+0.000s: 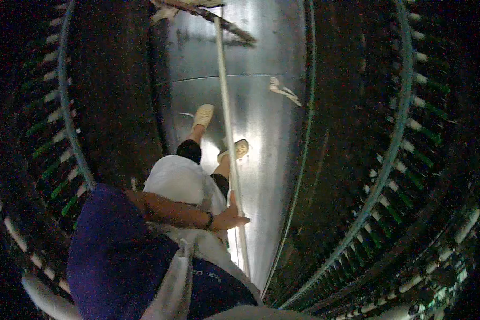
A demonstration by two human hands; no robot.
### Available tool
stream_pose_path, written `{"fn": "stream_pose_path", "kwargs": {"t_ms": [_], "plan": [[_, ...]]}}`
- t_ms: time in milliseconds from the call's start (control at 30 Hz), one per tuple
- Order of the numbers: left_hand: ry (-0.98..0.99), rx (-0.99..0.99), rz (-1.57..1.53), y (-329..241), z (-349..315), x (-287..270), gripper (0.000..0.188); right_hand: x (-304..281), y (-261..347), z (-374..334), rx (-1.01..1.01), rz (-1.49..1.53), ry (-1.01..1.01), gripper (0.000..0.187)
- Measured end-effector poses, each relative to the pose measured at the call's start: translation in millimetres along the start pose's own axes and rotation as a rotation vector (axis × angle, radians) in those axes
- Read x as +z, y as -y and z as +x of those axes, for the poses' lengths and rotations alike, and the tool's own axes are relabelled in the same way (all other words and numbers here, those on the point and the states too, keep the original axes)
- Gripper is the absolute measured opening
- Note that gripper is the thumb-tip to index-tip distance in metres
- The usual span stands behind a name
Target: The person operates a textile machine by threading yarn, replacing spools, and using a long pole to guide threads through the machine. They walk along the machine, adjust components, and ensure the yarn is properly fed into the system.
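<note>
My left hand (pixel 229 217) comes in from the left past a purple sleeve and a dark wristband. It is closed round the pale pole of a long-handled floor mop (pixel 225 96), its thumb lying across the pole. The pole slants up and away to a wide dark crossbar (pixel 229 26) at the top of the view, with cream strands (pixel 165 13) hanging at its left end. Of my right hand nothing shows.
On the shiny grey floor (pixel 197 58), right of the pole, lies a twisted white strip (pixel 285 90). A small white scrap (pixel 186 114) lies by my left shoe. Long machine rows with green-and-white bobbins (pixel 410 122) line both sides of the aisle.
</note>
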State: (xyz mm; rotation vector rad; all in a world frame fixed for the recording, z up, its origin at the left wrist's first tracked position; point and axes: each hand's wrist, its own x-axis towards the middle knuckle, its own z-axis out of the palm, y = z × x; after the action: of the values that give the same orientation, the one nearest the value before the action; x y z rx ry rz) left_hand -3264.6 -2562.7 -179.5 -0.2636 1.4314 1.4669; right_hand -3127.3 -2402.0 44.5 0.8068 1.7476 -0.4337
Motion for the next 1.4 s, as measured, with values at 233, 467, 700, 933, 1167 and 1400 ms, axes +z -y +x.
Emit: {"fn": "stream_pose_path", "kwargs": {"t_ms": [233, 467, 700, 933, 1167, 1400], "plan": [[0.98, 0.463, -0.336, -24, -20, 109, 0.057, -63, -68, -47, 0.124, -0.165, -0.033, 0.026], [0.522, -0.449, -0.772, -36, 23, 173, 0.041, -119, -120, -42, 0.085, -0.317, -0.12, 0.029], [-0.24, -0.131, -0.744, -82, 131, -1, 0.011, -126, -48, 86, -0.183, -0.331, -0.248, 0.032], [-0.239, -0.011, -1.005, -79, 67, -46, 0.011, -127, -56, 122, -0.571, -0.332, -0.332, 0.03], [-0.06, -0.11, -1.277, -42, 39, -125, 0.015, -133, 9, 179, -0.709, -0.647, -0.394, 0.04], [-0.518, 0.193, -1.549, 60, 51, -374, 0.022, -100, 327, 298, -1.108, -0.739, -0.358, 0.033]]}}
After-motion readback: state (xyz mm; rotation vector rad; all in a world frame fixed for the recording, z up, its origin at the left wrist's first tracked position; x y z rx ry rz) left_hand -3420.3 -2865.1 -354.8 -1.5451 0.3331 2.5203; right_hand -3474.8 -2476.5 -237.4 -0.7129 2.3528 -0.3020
